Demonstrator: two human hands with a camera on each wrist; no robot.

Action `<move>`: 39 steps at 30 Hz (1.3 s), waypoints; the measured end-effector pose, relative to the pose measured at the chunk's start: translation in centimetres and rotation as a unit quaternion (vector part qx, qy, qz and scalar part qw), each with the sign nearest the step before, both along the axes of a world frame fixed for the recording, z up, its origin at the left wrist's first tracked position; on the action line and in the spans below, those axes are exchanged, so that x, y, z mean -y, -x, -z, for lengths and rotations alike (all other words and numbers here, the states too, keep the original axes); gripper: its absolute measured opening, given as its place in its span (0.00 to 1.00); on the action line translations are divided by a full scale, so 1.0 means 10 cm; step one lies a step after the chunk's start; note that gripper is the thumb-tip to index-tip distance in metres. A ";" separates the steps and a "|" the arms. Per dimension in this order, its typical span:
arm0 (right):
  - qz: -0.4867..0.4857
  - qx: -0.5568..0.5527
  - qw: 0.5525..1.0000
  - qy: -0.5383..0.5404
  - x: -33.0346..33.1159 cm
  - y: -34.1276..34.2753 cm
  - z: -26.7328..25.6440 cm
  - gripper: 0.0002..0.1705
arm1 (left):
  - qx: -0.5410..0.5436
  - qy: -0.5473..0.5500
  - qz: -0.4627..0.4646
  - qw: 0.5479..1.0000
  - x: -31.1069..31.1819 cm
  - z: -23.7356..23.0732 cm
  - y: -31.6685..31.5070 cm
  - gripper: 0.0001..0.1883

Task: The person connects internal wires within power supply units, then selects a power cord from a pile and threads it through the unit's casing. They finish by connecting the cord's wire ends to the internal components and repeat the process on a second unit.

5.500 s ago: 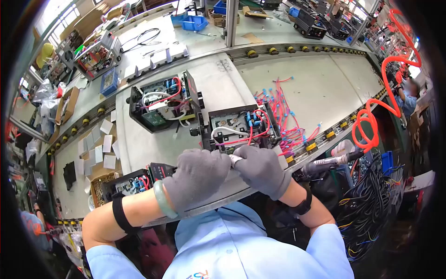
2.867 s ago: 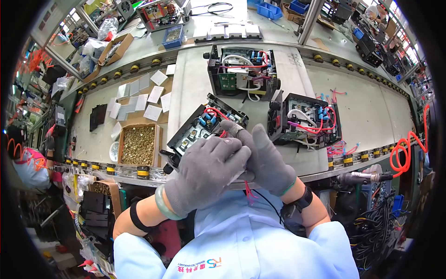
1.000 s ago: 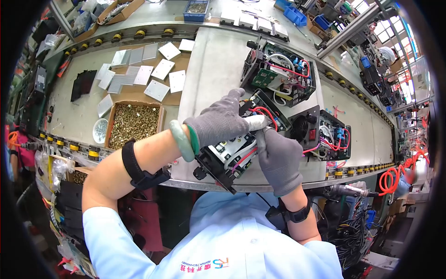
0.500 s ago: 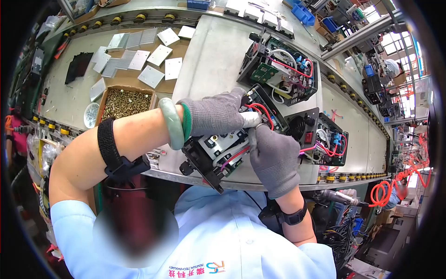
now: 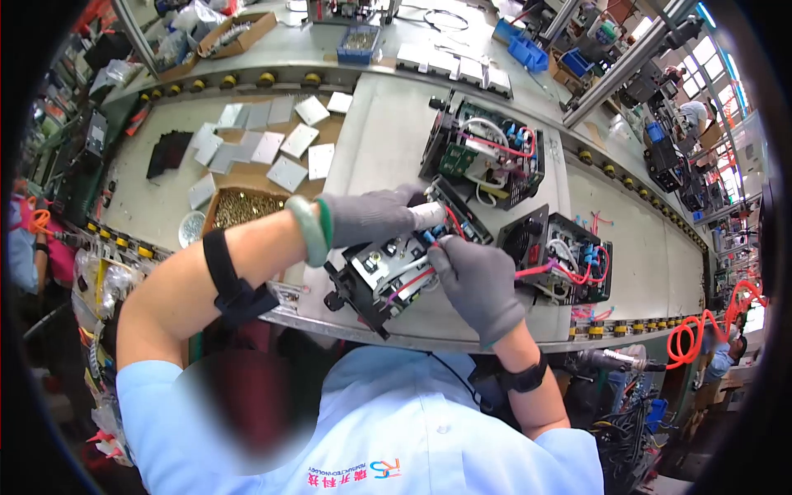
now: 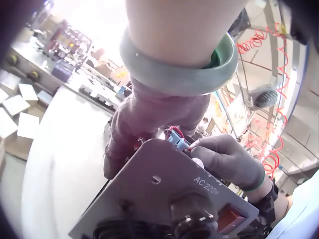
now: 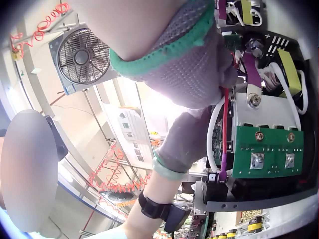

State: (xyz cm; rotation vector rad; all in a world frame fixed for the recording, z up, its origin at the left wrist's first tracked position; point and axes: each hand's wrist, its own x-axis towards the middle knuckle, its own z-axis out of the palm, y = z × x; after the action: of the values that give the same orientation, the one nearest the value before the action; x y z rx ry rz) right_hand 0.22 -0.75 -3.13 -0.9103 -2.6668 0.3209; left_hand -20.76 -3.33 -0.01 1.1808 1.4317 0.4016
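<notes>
A black open-topped electrical unit (image 5: pixel 388 268) lies at an angle near the bench's front edge. The gloved left hand (image 5: pixel 367 221) grips it from the left, its white-taped thumb by the blue terminals. In the left wrist view, the left hand (image 6: pixel 154 112) reaches behind the panel marked AC 220V (image 6: pixel 164 186), and the right hand (image 6: pixel 227 162) has its fingertips at a blue terminal (image 6: pixel 177 139). From the right, the right hand (image 5: pixel 483 285) pinches a red wire. In the right wrist view, the red wire (image 7: pixel 226 124) runs up to the right hand (image 7: pixel 192 69), beside a green circuit board (image 7: pixel 269 154).
Two similar units, one behind (image 5: pixel 487 153) and one at the right (image 5: pixel 569 256), stand close by. At the left are pale metal plates (image 5: pixel 287 173), a box of brass-coloured parts (image 5: pixel 247 206) and a round dish (image 5: pixel 191 227). A coiled red hose (image 5: pixel 685 342) hangs at the right.
Since the oldest frame the hands have moved from a unit at the right to this one, which has been turned. Over the last second both hands stay at its terminals, the right fingertips shifting slightly.
</notes>
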 end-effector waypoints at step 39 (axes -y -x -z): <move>0.038 -0.095 0.992 -0.074 0.05 0.16 0.22 0.16 | -0.082 -0.194 -0.095 0.973 0.25 0.46 -0.07 0.29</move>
State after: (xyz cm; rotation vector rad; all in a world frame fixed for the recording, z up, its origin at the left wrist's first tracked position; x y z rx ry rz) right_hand -1.39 -1.26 -5.37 -0.8852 -2.4389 0.1809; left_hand -20.06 -5.85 -4.65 1.4168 1.6654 0.7581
